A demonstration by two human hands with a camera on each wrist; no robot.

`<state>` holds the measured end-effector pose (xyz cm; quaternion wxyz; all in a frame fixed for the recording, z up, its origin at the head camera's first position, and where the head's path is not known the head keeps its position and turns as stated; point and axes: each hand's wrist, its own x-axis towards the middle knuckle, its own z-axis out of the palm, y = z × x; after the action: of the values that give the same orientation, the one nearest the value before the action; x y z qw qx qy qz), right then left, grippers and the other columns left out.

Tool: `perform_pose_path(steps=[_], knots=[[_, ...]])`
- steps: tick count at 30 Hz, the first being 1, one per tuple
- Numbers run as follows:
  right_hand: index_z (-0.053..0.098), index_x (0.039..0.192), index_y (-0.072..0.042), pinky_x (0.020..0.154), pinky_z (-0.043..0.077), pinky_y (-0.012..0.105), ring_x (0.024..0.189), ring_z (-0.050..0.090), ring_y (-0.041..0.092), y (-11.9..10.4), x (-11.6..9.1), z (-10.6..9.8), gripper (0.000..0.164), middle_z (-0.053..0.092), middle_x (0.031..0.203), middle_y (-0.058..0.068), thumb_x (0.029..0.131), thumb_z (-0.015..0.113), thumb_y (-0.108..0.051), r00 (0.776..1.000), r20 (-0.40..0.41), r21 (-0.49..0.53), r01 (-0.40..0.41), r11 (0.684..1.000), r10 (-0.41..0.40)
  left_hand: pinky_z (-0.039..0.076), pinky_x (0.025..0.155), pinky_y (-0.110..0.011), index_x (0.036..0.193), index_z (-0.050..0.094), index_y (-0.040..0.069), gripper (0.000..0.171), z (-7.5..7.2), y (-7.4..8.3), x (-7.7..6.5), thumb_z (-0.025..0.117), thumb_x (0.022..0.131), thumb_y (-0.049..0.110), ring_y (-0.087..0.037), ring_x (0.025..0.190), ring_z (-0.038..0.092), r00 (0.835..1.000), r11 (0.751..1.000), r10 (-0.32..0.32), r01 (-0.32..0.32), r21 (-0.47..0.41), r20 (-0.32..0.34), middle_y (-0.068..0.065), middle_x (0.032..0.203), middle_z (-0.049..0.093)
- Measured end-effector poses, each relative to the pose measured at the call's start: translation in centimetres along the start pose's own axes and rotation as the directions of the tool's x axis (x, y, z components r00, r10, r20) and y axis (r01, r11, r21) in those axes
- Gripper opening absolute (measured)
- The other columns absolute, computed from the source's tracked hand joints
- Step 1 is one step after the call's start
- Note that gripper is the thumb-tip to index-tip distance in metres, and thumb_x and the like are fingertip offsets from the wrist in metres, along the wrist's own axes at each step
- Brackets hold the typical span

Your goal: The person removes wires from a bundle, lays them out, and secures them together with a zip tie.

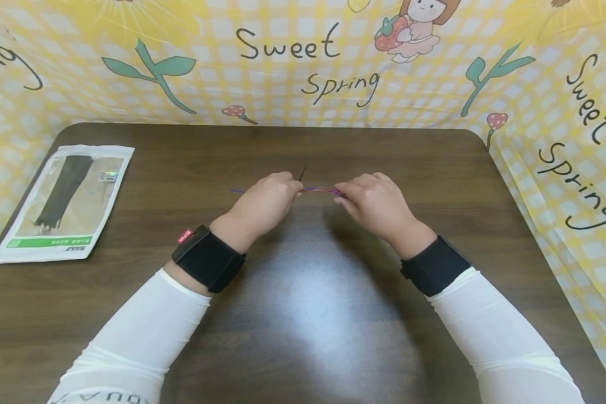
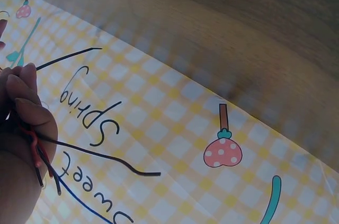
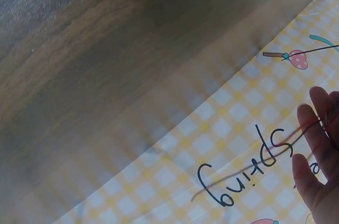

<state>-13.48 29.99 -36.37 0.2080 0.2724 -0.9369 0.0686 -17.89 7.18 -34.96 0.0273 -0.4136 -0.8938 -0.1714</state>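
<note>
Both hands hold a bundle of thin wires [image 1: 319,189] above the table, with a twisted red and purple stretch running between them. My left hand [image 1: 267,203] pinches the bundle; a blue-purple wire end [image 1: 237,191] pokes out on its left and a black wire end [image 1: 303,173] rises by its fingertips. In the left wrist view, black wire ends [image 2: 122,162] and short red ends spread from beneath the left hand's fingers [image 2: 29,97]. My right hand [image 1: 376,203] grips the other side of the bundle. Reddish and dark wires [image 3: 296,138] trail past its fingers in the right wrist view.
A white-edged packet [image 1: 76,202] picturing a dark grey, frayed-end item lies at the table's left edge. Yellow checked cloth [image 1: 283,95] with printed words and flowers hangs behind and beside the brown wooden table [image 1: 222,336]. Glare falls on the tabletop between the forearms.
</note>
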Motion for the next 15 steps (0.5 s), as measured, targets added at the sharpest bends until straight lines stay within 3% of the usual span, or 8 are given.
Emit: perform_pose_path(steps=[4,9,12,15], knots=[[0.071,0.109,-0.004,0.082,0.048,0.044,0.089,0.066,0.028,-0.1,0.0,-0.5,0.037,0.072,0.096,0.010,0.089,0.068,-0.036,0.998,0.053,0.003,-0.028,1.000,0.028,0.052,0.072,-0.033,0.101,0.069,-0.003,0.015,-0.1,0.2,0.0,0.059,0.095,0.006,-0.024,0.083,0.060,1.000,1.000,0.002,-0.002,-0.002,-0.001,-0.011,0.085,0.061],[0.071,0.110,-0.003,0.087,0.047,0.045,0.094,0.065,0.030,-0.2,0.1,-1.0,0.039,0.071,0.100,0.011,0.091,0.065,-0.037,0.996,0.065,0.026,-0.059,0.998,0.057,0.053,0.073,-0.033,0.101,0.069,-0.003,0.015,-0.1,0.3,-0.2,0.060,0.095,0.006,-0.024,0.083,0.060,1.000,1.000,0.017,-0.017,0.007,-0.004,-0.010,0.085,0.061],[0.071,0.109,-0.004,0.087,0.047,0.046,0.096,0.065,0.030,-0.2,0.3,-1.2,0.034,0.072,0.102,0.011,0.092,0.064,-0.032,0.997,0.049,0.038,-0.059,0.998,0.057,0.053,0.074,-0.032,0.102,0.070,-0.003,0.014,-0.1,0.4,-0.3,0.061,0.094,0.005,-0.024,0.084,0.060,1.000,0.999,0.027,-0.027,0.019,-0.002,-0.011,0.086,0.061],[0.073,0.106,-0.004,0.084,0.049,0.045,0.094,0.066,0.029,-0.2,0.8,-1.2,0.021,0.072,0.100,0.010,0.092,0.065,-0.019,0.999,-0.019,0.049,-0.032,0.998,0.033,0.054,0.076,-0.032,0.103,0.070,-0.003,0.014,-0.1,0.7,-0.5,0.062,0.092,0.001,-0.024,0.087,0.061,0.999,0.998,0.046,-0.047,0.035,0.005,-0.011,0.089,0.062]])
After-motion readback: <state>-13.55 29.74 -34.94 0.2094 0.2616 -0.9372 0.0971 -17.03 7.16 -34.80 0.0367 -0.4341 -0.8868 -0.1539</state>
